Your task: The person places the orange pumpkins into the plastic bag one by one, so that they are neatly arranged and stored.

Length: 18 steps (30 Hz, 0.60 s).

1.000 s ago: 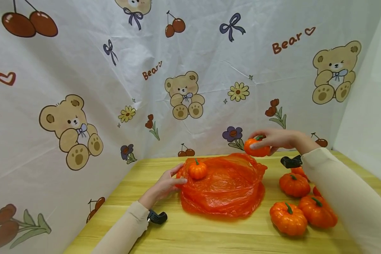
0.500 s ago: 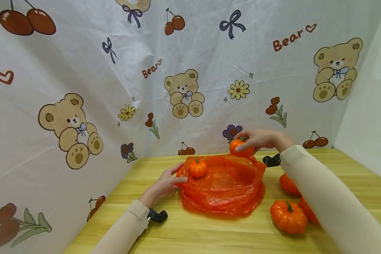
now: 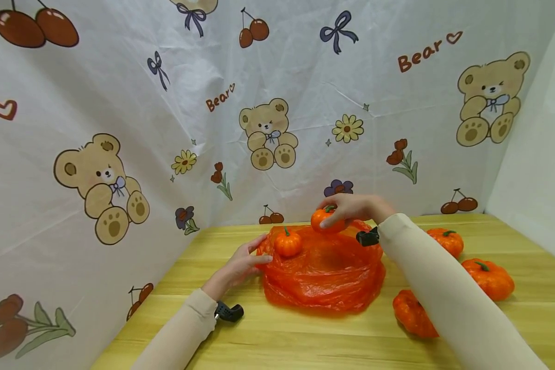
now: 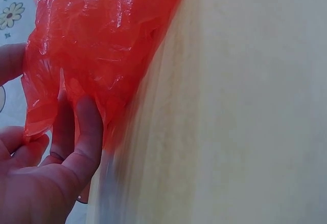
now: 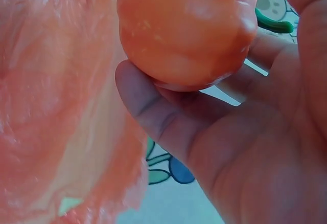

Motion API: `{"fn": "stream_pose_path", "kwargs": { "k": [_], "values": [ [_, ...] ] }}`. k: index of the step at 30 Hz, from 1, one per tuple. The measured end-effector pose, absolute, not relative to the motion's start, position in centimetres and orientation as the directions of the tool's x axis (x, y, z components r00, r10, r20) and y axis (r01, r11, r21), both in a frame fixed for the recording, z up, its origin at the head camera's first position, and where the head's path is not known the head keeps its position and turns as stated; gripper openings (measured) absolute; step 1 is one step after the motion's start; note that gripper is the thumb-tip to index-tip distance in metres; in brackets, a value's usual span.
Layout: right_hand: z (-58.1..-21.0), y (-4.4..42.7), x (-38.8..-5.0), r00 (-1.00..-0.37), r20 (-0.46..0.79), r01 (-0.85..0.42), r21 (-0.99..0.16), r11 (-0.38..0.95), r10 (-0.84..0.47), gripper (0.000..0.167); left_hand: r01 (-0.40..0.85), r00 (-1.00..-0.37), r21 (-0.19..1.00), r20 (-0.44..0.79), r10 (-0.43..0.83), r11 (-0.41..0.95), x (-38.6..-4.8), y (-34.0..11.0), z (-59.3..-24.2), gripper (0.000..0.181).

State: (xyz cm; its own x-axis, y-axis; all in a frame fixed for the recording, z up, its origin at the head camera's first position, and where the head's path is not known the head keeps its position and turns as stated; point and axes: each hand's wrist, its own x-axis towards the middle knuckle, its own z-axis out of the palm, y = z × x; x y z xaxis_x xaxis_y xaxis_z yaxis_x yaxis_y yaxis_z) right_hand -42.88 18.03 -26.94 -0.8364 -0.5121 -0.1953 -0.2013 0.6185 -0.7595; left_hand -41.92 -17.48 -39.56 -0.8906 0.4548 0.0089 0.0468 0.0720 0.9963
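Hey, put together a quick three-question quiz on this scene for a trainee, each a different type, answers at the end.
1. Which of the hands holds a pumpkin?
2. True or false: the left hand holds the red plastic bag.
3. The held pumpkin's stem is: A) yellow, B) green, C) black.

Key:
1. The right hand.
2. True.
3. B.
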Motion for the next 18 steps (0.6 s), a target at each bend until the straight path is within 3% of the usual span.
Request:
{"fn": "stream_pose_path", "kwargs": {
  "k": [18],
  "values": [
    [-29.7,14.8,-43.0,-0.855,-0.159,-0.194,-0.784,0.589,-0.494,0.059,0.049,-0.887,0.997,0.016,0.461,0.058,-41.7,-17.5,-39.4,0.086]
  ]
}}
